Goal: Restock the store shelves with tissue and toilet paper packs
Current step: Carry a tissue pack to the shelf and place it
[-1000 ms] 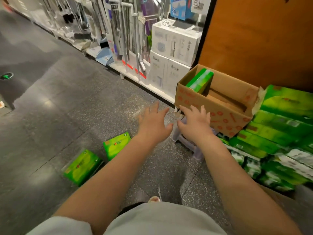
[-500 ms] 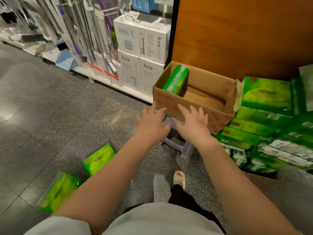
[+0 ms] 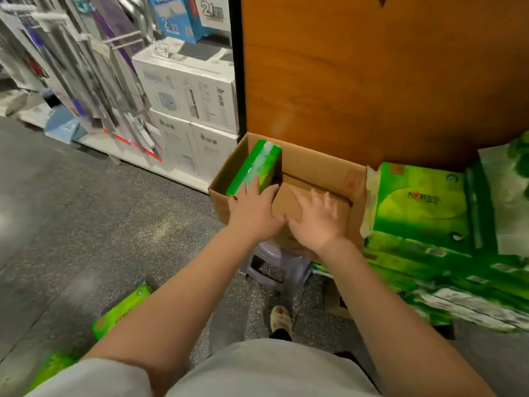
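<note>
An open cardboard box rests on a small plastic stool against an orange wall. One green tissue pack stands on edge in the box's left side. My left hand reaches over the box's front rim, fingers spread, fingertips touching the pack's near end. My right hand is beside it over the box's inside, fingers apart and holding nothing. A pile of green tissue packs lies stacked to the right of the box. Two more green packs lie on the floor at lower left.
White appliance boxes and hanging mop handles fill a low shelf to the left. The grey speckled floor stretches left. My foot in a sandal is just below the stool.
Both hands have moved forward from the box's front face to over its rim and inside. I have stepped closer, so the box looks bigger.
</note>
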